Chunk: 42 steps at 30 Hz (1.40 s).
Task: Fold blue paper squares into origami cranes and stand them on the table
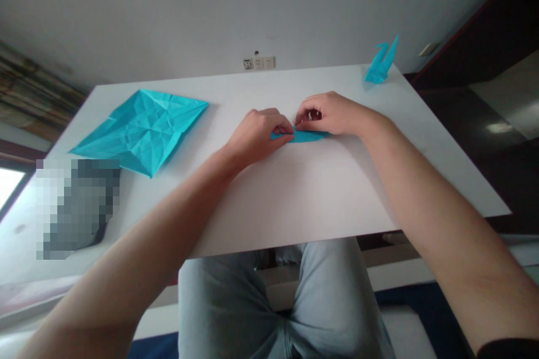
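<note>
A folded piece of blue origami paper [309,137] lies low over the white table, partly covered by my fingers. My left hand [263,132] pinches its left end between thumb and fingers. On its upper edge, close to the left fingertips, my right hand [326,112] has thumb and fingers closed on the paper. The two hands almost meet at the middle of the piece. How the layers under the fingertips are folded is hidden.
A larger creased blue sheet [149,129] lies spread at the table's left. A blue paper crane [381,64] stands at the back right corner. Some pixelated dark object [82,207] is at the front left. Wall sockets [258,63] sit behind the white table [295,190].
</note>
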Motion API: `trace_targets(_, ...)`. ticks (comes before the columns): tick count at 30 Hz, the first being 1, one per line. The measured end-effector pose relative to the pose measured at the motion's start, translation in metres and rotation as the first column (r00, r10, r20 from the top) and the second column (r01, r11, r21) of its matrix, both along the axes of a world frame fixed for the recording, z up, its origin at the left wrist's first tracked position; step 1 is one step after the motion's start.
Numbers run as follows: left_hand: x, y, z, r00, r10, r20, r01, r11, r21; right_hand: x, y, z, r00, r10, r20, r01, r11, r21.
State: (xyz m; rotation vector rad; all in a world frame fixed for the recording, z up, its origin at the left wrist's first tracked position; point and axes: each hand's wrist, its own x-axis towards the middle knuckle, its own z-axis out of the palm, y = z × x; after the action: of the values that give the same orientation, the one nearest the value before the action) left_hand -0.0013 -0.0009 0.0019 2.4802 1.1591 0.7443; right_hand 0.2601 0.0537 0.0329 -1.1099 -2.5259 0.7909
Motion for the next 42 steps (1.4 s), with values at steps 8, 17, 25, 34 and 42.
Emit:
trace_targets(8, -0.002, 0.0, -0.003, 0.999, 0.031, 0.024, -0.03, 0.999, -0.016, 0.001, 0.001, 0.0, 0.998, -0.055, 0.024, 0.056, 0.997, -0.059)
trace_targets(17, -0.001, 0.0, -0.003, 0.999, 0.035, 0.014, -0.035, 0.999, -0.018, -0.001, -0.003, 0.004, 0.994, -0.1, 0.05, 0.105, 0.99, -0.095)
trace_targets(25, 0.002, -0.003, 0.0, 0.997, 0.075, -0.017, -0.075, 0.996, -0.042, -0.002, -0.008, 0.01, 0.985, -0.147, 0.088, 0.154, 0.986, -0.069)
trace_targets(34, 0.007, -0.011, 0.009, 0.982, 0.17, -0.087, -0.174, 0.983, -0.049, -0.003, -0.008, 0.01, 0.989, -0.127, 0.079, 0.134, 0.986, -0.096)
trace_targets(42, 0.006, -0.009, 0.007, 0.985, 0.161, -0.068, -0.164, 0.985, -0.046, -0.003, -0.007, 0.007, 0.994, -0.098, 0.038, 0.102, 0.989, -0.112)
